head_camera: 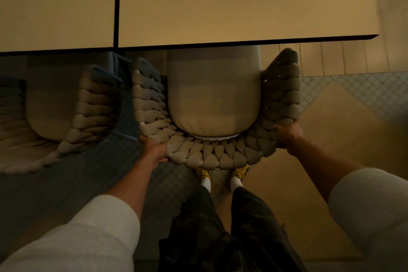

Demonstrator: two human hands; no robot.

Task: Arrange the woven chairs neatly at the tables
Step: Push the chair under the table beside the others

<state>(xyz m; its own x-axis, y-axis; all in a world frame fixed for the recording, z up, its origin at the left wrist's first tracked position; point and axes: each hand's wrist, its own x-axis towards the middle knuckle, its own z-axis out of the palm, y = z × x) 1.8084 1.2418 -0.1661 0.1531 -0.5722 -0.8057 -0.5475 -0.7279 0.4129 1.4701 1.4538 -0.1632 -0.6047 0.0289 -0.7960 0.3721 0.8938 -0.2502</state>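
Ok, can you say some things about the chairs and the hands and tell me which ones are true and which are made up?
1. Both hands hold the woven back of one chair. True: the left hand and right hand grip its rim.
2. The chair's seat cushion sits partly under the table. True.
3. There is only one chair. False: a second chair stands to the left.
4. The table has plates on it. False: the visible tabletop is bare.
5. The person wears yellow shoes. True.
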